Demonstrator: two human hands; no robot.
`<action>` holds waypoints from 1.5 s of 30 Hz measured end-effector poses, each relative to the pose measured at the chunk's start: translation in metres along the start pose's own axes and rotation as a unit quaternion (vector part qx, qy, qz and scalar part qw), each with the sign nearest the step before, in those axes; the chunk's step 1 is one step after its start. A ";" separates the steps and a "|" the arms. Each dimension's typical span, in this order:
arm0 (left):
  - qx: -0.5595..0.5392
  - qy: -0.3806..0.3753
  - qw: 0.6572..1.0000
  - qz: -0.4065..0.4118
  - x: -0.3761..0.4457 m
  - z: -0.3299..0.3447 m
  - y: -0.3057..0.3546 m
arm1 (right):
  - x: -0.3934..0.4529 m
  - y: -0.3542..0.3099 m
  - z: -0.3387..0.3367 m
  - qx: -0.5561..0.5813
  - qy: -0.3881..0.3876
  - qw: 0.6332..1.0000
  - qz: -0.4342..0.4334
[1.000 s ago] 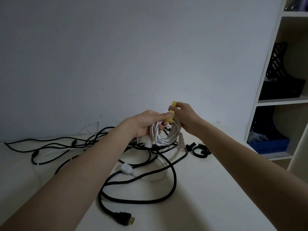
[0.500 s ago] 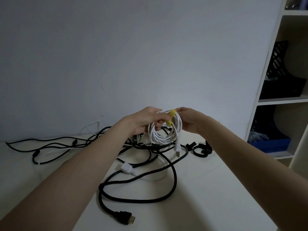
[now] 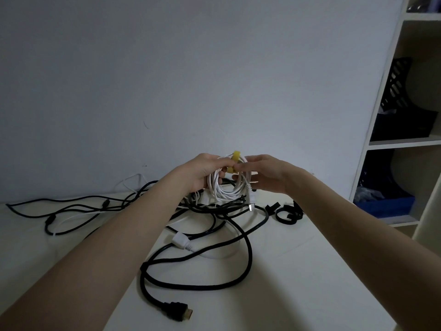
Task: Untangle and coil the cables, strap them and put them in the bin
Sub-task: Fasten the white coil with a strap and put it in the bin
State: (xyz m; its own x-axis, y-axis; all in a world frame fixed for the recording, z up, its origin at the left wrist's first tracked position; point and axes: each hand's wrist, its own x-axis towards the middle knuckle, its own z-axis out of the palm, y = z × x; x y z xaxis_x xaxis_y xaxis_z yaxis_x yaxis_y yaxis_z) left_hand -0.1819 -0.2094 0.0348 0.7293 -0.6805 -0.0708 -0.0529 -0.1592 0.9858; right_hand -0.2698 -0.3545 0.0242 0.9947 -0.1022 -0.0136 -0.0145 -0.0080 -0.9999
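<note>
**White coil held above the table, yellow strap around it**

The coiled white cable (image 3: 225, 185) is held in the air between both hands, above the tangle on the white table (image 3: 298, 271). A yellow strap (image 3: 233, 163) wraps over the top of the coil. The left hand (image 3: 199, 174) grips the coil's left side, fingers curled around the loops. The right hand (image 3: 265, 174) pinches the strap's lower end with thumb and fingertips. A connector hangs from the coil's lower right.

Below lie loose black cables (image 3: 205, 283), one ending in a black plug (image 3: 176, 311) near the front edge, and a white connector (image 3: 181, 240). Black straps (image 3: 286, 212) sit at the right. A blue bin (image 3: 391, 204) stands on the shelf (image 3: 405, 142) beyond.
</note>
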 end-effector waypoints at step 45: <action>-0.115 -0.004 0.993 -0.033 0.002 -0.005 -0.008 | 0.006 -0.009 0.019 -0.367 0.212 0.855 -0.299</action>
State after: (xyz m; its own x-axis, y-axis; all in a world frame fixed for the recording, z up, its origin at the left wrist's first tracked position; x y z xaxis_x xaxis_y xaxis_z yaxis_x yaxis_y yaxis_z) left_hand -0.1768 -0.2058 0.0275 0.7200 -0.6804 -0.1369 0.1525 -0.0373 0.9876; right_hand -0.2622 -0.3357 0.0327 0.7223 -0.2112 0.6586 0.2697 -0.7909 -0.5493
